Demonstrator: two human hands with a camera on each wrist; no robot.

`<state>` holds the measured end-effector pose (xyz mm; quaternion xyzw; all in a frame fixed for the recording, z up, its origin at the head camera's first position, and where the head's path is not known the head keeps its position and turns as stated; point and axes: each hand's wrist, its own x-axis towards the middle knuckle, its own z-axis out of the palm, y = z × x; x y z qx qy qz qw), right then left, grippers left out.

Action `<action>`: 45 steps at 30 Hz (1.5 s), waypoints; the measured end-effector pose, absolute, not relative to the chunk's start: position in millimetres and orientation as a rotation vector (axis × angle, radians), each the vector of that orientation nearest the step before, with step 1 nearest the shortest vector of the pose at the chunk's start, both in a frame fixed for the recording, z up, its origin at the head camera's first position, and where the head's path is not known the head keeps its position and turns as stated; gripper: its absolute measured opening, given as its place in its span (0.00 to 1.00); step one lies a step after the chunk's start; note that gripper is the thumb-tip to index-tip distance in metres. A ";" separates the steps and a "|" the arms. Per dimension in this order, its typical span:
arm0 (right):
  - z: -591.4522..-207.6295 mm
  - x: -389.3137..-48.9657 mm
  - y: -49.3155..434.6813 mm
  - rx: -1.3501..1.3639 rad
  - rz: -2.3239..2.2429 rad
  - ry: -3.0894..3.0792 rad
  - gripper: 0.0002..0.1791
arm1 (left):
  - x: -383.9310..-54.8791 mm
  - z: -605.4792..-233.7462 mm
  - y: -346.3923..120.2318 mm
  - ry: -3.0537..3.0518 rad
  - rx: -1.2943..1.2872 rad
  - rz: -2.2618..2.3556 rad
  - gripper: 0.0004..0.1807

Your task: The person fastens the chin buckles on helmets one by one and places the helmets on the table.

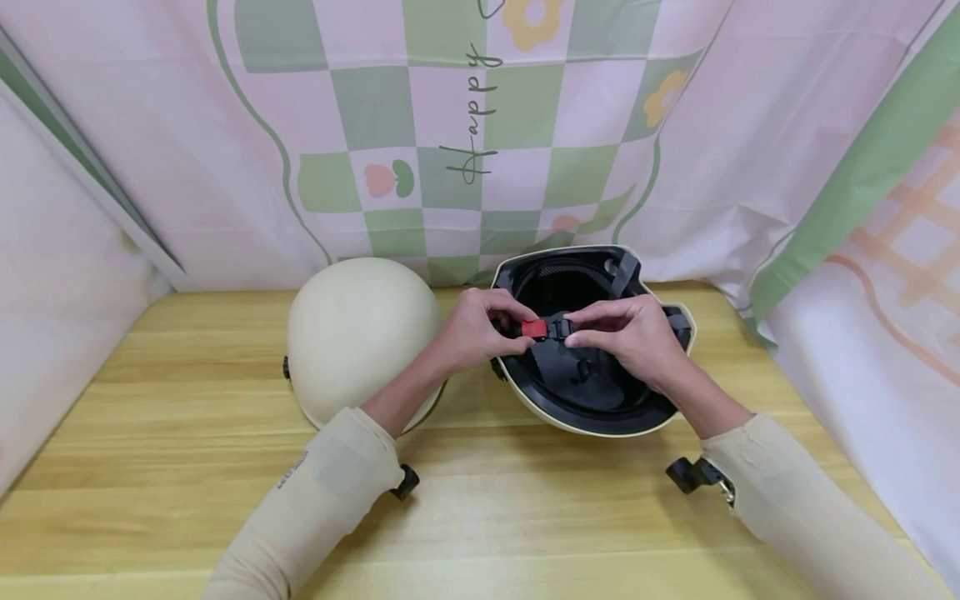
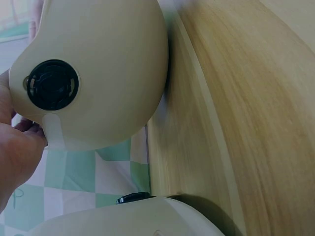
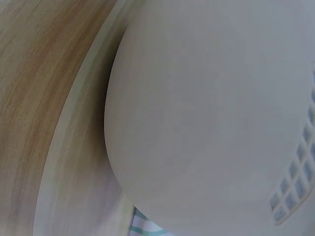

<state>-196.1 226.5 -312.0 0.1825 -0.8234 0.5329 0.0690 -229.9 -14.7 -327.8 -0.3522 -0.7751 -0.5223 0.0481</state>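
Observation:
A beige helmet [image 1: 573, 419] lies upturned on the table, its black lining facing up. Over its opening, the left hand [image 1: 474, 332] pinches the red end [image 1: 534, 328] of a chin-strap buckle between thumb and fingers. The right hand [image 1: 641, 340] pinches the black part of the buckle [image 1: 559, 327] from the other side. Both parts meet between the hands; whether they are latched I cannot tell. In the left wrist view, the left hand [image 2: 19, 152] is at the edge of the helmet [image 2: 108, 73], partly hidden. Only the helmet shell [image 3: 206, 113] fills the right wrist view, without the hand.
A second beige helmet [image 1: 363, 333] stands dome up on the wooden table [image 1: 480, 517], left of the upturned one. Behind them hangs a checkered curtain [image 1: 450, 108], with more cloth at both sides. A black round knob [image 2: 52, 84] sits on the upturned helmet's side.

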 end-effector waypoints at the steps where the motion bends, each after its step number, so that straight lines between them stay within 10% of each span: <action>1: -312.1 -196.0 226.8 0.550 1.605 -2.478 0.14 | -230.1 -328.0 -14.5 -2.364 -1.076 -1.588 0.11; 45: -320.6 -198.0 225.5 0.724 1.607 -2.428 0.12 | -226.7 -325.5 -11.2 -2.466 -1.080 -1.502 0.11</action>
